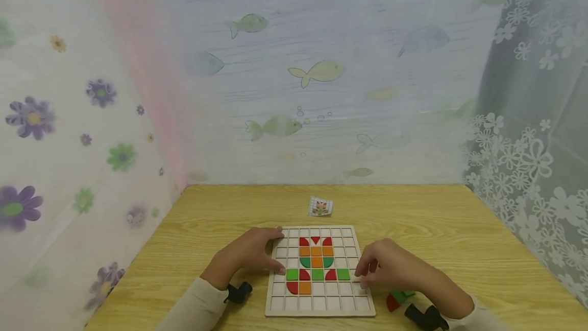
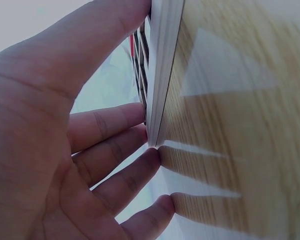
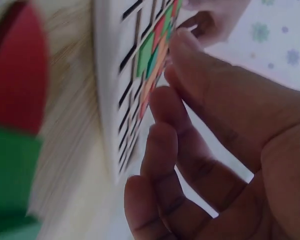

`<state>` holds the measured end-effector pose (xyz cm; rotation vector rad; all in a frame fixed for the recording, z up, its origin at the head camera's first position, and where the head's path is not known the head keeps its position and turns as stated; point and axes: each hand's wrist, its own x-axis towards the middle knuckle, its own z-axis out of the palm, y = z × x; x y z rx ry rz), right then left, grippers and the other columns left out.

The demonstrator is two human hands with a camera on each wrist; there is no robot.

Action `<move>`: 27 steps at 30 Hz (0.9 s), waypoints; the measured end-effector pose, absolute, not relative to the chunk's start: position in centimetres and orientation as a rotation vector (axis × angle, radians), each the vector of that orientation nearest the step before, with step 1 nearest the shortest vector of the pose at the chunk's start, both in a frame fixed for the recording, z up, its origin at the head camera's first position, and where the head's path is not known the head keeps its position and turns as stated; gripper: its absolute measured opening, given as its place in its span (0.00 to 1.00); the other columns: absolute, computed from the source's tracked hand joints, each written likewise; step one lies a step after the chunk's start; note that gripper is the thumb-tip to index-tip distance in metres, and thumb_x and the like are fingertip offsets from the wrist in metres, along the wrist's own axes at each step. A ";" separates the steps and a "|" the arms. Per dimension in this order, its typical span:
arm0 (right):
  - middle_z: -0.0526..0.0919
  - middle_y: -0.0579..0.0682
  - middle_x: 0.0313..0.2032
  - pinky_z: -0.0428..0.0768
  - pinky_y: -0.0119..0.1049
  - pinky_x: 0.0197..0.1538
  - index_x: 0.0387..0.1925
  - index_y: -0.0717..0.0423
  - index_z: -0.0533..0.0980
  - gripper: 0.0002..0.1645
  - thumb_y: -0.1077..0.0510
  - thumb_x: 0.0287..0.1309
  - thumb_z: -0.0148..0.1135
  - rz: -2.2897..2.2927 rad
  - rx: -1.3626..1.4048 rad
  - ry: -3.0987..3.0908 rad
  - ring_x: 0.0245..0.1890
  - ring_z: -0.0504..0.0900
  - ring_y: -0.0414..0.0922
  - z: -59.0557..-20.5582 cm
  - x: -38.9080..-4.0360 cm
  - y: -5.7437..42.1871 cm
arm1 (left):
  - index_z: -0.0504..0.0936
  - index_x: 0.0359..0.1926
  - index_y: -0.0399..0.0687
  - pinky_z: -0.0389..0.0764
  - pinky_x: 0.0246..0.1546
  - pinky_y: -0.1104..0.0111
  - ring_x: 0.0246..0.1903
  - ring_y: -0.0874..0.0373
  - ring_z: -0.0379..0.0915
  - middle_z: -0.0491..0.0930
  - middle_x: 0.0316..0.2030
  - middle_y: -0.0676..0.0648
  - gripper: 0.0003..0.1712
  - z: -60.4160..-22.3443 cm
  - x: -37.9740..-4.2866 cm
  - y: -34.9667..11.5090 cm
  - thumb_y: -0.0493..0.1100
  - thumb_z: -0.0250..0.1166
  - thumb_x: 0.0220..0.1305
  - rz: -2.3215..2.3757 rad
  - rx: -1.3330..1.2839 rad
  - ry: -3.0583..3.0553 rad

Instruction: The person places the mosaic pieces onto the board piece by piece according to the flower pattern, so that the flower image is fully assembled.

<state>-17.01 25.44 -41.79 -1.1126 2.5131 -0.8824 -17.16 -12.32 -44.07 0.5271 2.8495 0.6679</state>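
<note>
A pale grid board (image 1: 320, 313) lies on the table, also visible edge-on in both wrist views. Red, orange and green tiles sit in its cells, among them a green square (image 1: 343, 274) at the right end of one row. My left hand (image 1: 250, 250) rests at the board's left edge, thumb on top and fairly straight fingers against the side. Over the right edge is my right hand (image 1: 390, 264), its fingers loosely bent and the fingertips just beside that green square. No tile shows between its fingers (image 3: 160, 150) in the right wrist view.
Several loose red and green tiles (image 1: 398, 299) lie under the right forearm, right of the board. Beyond the board is a small pattern card (image 1: 320, 207). The wooden table (image 1: 220, 208) meets curtains with fish and flowers at the back and sides.
</note>
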 end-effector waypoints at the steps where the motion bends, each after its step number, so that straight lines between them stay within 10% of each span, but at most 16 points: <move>1: 0.85 0.33 0.32 0.82 0.30 0.35 0.31 0.39 0.89 0.05 0.56 0.54 0.79 -0.889 -1.123 2.497 0.32 0.79 0.32 -41.8 -17.1 25.8 | 0.74 0.73 0.52 0.70 0.72 0.46 0.75 0.46 0.64 0.70 0.74 0.49 0.54 -44.1 -17.2 -12.3 0.68 0.81 0.47 0.665 0.526 2.850; 27: 0.87 0.47 0.43 0.86 0.36 0.47 0.45 0.51 0.86 0.19 0.58 0.50 0.81 -0.972 -1.084 2.174 0.43 0.87 0.41 -42.3 -19.2 34.7 | 0.74 0.73 0.53 0.69 0.72 0.46 0.75 0.46 0.63 0.69 0.75 0.50 0.55 -44.2 -17.3 -12.4 0.69 0.80 0.46 0.663 0.516 2.855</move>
